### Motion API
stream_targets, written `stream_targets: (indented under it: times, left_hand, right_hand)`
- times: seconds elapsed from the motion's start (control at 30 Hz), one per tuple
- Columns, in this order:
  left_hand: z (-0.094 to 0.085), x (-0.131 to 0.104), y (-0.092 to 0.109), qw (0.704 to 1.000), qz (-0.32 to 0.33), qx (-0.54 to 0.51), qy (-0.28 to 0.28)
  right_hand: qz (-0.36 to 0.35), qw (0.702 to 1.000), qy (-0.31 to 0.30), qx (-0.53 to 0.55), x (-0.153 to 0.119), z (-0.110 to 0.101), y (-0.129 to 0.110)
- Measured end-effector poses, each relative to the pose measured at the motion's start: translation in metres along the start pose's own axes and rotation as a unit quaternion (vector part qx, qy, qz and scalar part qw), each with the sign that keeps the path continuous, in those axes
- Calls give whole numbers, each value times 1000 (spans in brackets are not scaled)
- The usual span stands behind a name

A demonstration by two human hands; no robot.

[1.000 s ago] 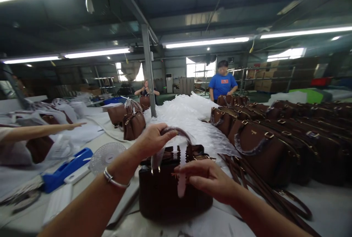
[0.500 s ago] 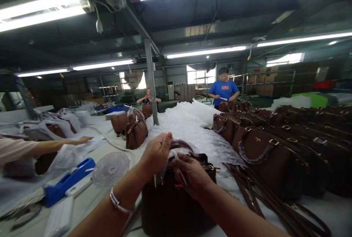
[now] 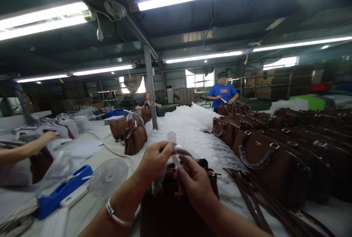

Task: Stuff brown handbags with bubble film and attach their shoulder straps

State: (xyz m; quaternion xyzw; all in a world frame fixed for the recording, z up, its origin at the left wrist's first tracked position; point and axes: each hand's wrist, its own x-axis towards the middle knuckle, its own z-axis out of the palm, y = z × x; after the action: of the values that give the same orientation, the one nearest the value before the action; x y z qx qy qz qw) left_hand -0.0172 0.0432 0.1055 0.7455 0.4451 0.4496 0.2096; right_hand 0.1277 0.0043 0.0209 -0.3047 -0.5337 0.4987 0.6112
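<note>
A dark brown handbag (image 3: 176, 217) stands upright in front of me, its handle (image 3: 183, 152) wrapped in clear plastic. My left hand (image 3: 154, 160) is closed in a pinch beside the handle, holding a clear plastic strip whose rounded end (image 3: 172, 137) sticks up above the fingertips. My right hand (image 3: 196, 183) sits over the bag's top edge. Its thumb and fingers pinch the pale plastic near the handle; exactly where that piece ends is hard to see. A small bow-shaped ornament (image 3: 178, 194) shows on the bag's front, just left of the right hand.
Rows of brown handbags (image 3: 264, 152) fill the right side, with loose straps (image 3: 253, 196) before them. White plastic packing (image 3: 181, 119) is heaped behind. On the left lie a small fan (image 3: 108, 176) and a blue tape dispenser (image 3: 64, 191). A co-worker's arm (image 3: 30, 149) reaches in there.
The rounded plastic end now rises above my left fingertips, where the thumb pointed up before. My right hand has shifted slightly down and right. The co-worker's arm at left has drawn back leftward.
</note>
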Motion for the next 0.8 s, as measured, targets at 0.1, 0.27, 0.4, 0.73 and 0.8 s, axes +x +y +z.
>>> stream_targets:
  times: [0.1, 0.27, 0.4, 0.73, 0.8]
  left_hand:
    - [1, 0, 0, 1000, -2, -12, 6]
    - [1, 1, 4, 1000, 5, -27, 15]
    - [-1, 3, 4, 998, 29, -33, 47]
    - [-1, -1, 13, 991, 4, -99, 84]
    - [-1, -1, 12, 992, 7, -96, 85]
  right_hand:
    - [-164, 971, 8, -176, -10, -13, -5]
    - [-327, 882, -99, -324, -2, -31, -30]
    - [-332, 868, -112, -351, 15, -33, -52]
    - [-1, 993, -43, -112, 51, -5, -78]
    - [19, 996, -36, -80, 55, -2, -80]
